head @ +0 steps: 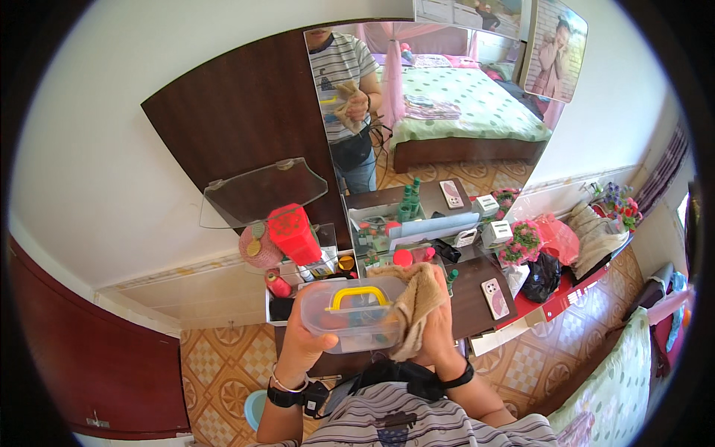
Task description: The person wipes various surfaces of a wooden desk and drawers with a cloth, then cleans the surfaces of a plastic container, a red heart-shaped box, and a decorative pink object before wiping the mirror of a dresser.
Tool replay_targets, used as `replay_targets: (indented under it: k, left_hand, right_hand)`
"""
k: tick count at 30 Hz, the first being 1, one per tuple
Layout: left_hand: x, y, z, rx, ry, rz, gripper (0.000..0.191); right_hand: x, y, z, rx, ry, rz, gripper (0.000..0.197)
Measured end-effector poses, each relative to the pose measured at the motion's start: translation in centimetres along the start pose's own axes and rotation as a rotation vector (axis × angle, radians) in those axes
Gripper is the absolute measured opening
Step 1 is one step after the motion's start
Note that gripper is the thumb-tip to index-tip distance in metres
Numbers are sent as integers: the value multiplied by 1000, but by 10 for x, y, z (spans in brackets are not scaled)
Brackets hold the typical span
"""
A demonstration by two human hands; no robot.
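Observation:
A clear plastic storage box (352, 329) with a yellow carry handle (357, 296) is held up in front of my body. My left hand (306, 327) grips its left end, thumb across the front side. Draped against the box's right end is a tan cloth (420, 299), which my right hand (437, 329) holds pressed to the plastic. Some coloured shapes show through the box walls; I cannot tell if they lie inside it or behind it. Beneath the box is the dark wooden dressing table (472, 299), partly hidden by it.
A phone (495, 299) lies on the tabletop beside a green bottle (452, 277). Behind stands a large mirror (447, 123). At left, a glass shelf carries a red container (294, 234). Pink flowers (522, 243) and a black plastic bag (542, 276) sit at right. A blue basin (256, 410) rests on the floor.

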State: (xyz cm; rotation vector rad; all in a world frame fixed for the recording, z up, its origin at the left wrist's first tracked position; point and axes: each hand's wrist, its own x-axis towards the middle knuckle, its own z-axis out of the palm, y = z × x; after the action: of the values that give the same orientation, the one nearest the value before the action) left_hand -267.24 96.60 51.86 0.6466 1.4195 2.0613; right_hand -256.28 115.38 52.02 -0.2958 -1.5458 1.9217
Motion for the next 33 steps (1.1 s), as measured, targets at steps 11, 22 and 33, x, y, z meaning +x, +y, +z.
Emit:
replay_targets:
  k: [11,22,33]
  left_hand:
    - [19,-13,10,-30,-102,157,103]
    - [1,-8,45,-52,27,193,88]
    - [3,-23,38,-34,262,194,114]
  right_hand:
    - [-3,23,-23,687,-134,601,39]
    - [-14,16,27,58,103,-162,46]
    - [-26,-14,41,-587,18,-791,42]
